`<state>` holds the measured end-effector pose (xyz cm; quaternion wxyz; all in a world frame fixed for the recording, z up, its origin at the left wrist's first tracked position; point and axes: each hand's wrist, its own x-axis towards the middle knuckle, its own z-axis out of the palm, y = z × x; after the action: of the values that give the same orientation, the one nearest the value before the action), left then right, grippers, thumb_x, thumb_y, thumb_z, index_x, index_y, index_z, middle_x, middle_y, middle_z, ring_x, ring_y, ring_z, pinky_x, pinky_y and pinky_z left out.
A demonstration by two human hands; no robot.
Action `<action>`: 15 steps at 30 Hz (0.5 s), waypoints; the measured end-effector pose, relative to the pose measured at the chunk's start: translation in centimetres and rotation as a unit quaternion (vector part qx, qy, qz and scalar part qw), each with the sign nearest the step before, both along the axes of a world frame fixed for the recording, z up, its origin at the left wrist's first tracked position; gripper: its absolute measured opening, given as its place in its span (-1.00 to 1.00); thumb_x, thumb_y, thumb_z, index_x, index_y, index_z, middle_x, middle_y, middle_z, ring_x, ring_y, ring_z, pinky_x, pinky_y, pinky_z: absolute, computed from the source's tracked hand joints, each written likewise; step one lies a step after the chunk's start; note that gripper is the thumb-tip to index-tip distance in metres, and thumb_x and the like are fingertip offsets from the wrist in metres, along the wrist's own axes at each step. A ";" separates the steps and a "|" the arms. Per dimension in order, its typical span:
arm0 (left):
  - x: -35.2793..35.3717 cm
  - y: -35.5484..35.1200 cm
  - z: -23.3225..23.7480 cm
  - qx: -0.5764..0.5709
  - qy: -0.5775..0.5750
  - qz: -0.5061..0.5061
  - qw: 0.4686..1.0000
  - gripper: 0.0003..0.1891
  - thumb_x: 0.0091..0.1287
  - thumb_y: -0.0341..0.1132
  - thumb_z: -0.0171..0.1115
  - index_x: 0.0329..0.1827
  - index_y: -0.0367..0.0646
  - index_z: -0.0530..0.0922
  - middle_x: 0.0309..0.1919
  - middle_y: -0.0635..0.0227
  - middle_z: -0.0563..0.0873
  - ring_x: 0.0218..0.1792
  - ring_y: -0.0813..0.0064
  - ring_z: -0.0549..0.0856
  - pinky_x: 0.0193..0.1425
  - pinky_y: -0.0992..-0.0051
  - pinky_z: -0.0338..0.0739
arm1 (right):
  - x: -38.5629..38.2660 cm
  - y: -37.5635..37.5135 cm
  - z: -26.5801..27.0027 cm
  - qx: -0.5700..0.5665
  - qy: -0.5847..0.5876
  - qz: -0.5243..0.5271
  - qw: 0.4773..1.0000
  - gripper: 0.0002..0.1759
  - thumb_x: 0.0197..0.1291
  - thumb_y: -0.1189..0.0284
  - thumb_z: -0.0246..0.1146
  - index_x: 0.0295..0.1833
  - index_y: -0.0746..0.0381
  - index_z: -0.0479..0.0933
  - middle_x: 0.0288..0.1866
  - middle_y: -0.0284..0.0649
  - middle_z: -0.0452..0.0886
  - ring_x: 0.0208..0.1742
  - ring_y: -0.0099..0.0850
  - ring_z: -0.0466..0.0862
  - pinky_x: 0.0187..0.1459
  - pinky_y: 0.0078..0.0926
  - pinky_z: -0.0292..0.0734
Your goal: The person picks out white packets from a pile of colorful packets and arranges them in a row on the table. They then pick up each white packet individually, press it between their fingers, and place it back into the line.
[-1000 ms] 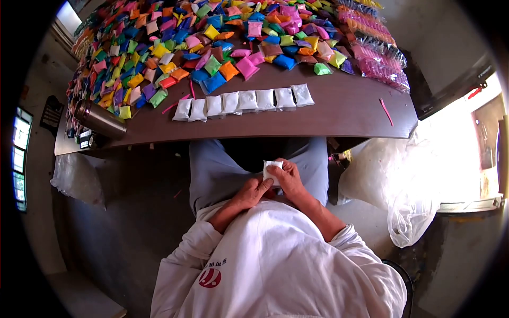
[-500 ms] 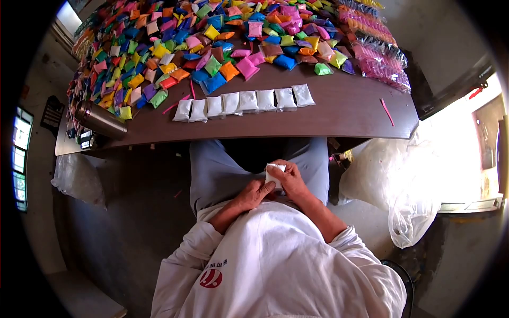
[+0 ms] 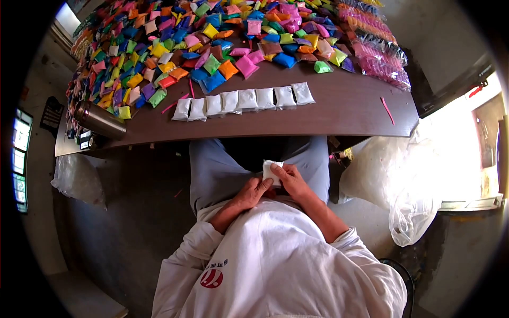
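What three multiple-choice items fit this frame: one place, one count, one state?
1. Where does the steel flask lie?
A) on the table, left end
B) on the floor
C) in the lap
2. How many are in the row of white packets?
A) five
B) eight
C) twelve
3. The white packet over the lap is:
A) held by the left hand and right hand
B) lying loose
C) torn empty
Answers:
1 A, it lies on its side by the left edge.
2 B, eight lie side by side.
3 A, fingers of both hands pinch it.
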<state>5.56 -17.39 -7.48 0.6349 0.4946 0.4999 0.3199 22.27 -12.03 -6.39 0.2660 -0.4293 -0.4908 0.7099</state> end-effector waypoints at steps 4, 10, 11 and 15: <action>-0.1 0.1 0.0 0.013 0.023 -0.023 0.999 -0.46 0.41 0.11 -0.06 -0.11 -0.30 0.52 -0.39 0.26 0.67 -0.33 0.44 0.65 -0.15 0.46 0.52 | -0.3 -0.2 -1.1 0.050 0.070 -0.018 0.996 -0.59 0.37 0.17 0.05 -0.29 0.30 0.58 -0.47 -0.42 0.53 -0.42 -0.66 0.45 -0.38 -0.61 0.38; -0.2 0.1 -0.1 -0.001 0.010 -0.009 1.000 -0.49 0.41 0.08 -0.04 -0.11 -0.29 0.52 -0.39 0.27 0.67 -0.33 0.46 0.64 -0.15 0.47 0.51 | -0.5 -0.3 0.5 0.053 0.030 -0.033 0.998 -0.57 0.38 0.16 0.04 -0.31 0.31 0.55 -0.48 -0.41 0.52 -0.42 -0.65 0.44 -0.40 -0.62 0.38; -0.2 0.0 0.1 -0.003 0.007 -0.005 1.000 -0.49 0.41 0.07 -0.04 -0.10 -0.30 0.51 -0.39 0.28 0.67 -0.33 0.46 0.64 -0.15 0.48 0.51 | -0.4 -0.4 1.0 0.062 0.016 -0.039 0.997 -0.57 0.38 0.16 0.04 -0.30 0.32 0.55 -0.48 -0.41 0.52 -0.42 -0.65 0.44 -0.40 -0.62 0.38; 0.2 0.0 -0.2 0.011 0.013 0.018 1.000 -0.47 0.41 0.10 -0.05 -0.23 -0.29 0.56 -0.43 0.28 0.67 -0.36 0.48 0.62 -0.17 0.47 0.50 | 0.2 -0.1 0.1 0.118 -0.003 -0.012 0.993 -0.57 0.38 0.14 0.05 -0.22 0.33 0.57 -0.48 -0.40 0.52 -0.42 -0.65 0.43 -0.40 -0.60 0.38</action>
<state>5.72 -17.41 -7.66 0.6171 0.4966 0.5131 0.3305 22.43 -12.17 -6.30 0.3221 -0.4031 -0.5668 0.6423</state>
